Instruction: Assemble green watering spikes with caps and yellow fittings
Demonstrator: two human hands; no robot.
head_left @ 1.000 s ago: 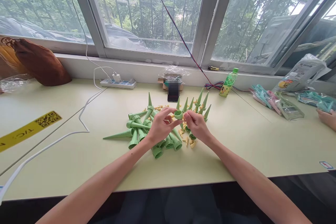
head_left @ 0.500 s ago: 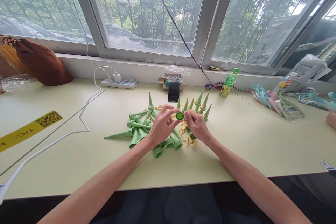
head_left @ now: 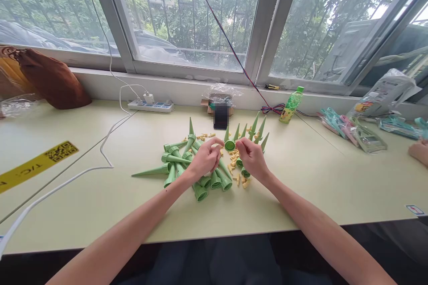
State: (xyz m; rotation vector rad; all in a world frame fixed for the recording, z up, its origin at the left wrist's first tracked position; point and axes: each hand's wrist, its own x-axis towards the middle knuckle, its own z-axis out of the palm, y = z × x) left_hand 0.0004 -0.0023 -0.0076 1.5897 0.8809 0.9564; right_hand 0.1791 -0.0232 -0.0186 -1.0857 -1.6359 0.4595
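Two bare hands meet over a pale bench (head_left: 321, 191), with one green cap (head_left: 229, 145) between them, its round open end facing the viewer. The right hand (head_left: 250, 156) has thumb and forefinger pinched at the cap's right edge; the left hand (head_left: 204, 159) is loosely curled, forefinger at the opposite edge, and whether it grips cannot be told. Around and below the left hand lies a heap of green cones (head_left: 175, 158), at least ten, overlapping too much to count fully, with one more upright cone (head_left: 191, 131) just beyond. Six green spikes (head_left: 255, 124) point upward beyond the fingertips and the right hand. More than ten small yellow fittings (head_left: 238, 179) are scattered between and in front of the hands. Farther beyond are one phone (head_left: 221, 120) and one green-capped bottle (head_left: 291, 105), its label too small to read. Well left of the left hand, one yellow strip (head_left: 38, 165) bears a QR code and upside-down lettering, seemingly "T/C". Far right of the right hand, another person's hand (head_left: 418, 150) shows beside plastic-wrapped pink, teal and green items (head_left: 354, 131).
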